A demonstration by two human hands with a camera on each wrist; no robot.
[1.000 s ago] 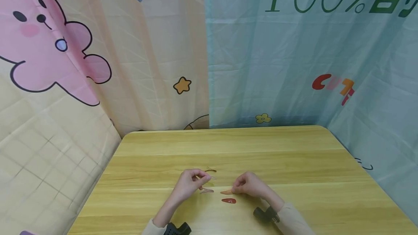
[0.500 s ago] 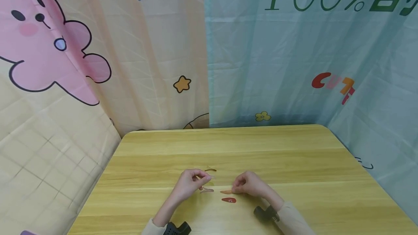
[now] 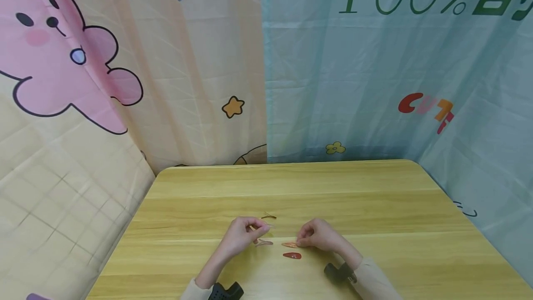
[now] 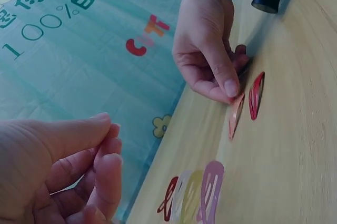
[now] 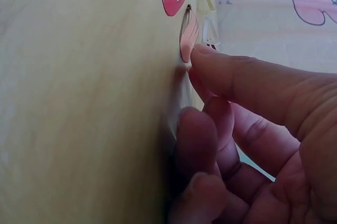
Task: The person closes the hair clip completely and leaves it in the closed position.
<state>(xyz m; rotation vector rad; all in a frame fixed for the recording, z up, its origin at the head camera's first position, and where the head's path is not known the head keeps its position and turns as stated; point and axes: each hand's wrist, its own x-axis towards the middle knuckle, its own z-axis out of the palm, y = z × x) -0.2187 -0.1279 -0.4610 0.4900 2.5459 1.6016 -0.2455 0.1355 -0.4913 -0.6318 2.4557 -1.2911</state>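
My right hand (image 3: 318,235) pinches the wide end of a peach snap hair clip (image 5: 189,37) between thumb and finger, low at the table. Beside it lies a red hair clip (image 4: 256,96), nearer the front edge in the head view. My left hand (image 3: 245,234) hovers over the table, fingers loosely curled, with nothing visible between thumb and fingertips. Below it is a row of clips: a dark red clip (image 4: 168,198), a white clip (image 4: 181,192), a yellow clip (image 4: 192,195) and a purple clip (image 4: 212,190). In the head view the left fingers partly cover this row.
The wooden table (image 3: 354,189) reaches back to a beige curtain (image 3: 200,59) and a blue curtain (image 3: 333,68). Each wrist wears a dark camera mount, such as the right wrist mount (image 3: 339,273).
The peach clip has turned slightly in the right fingers, and its slotted pattern shows where it looked plain before. Both hands stay in almost the same place.
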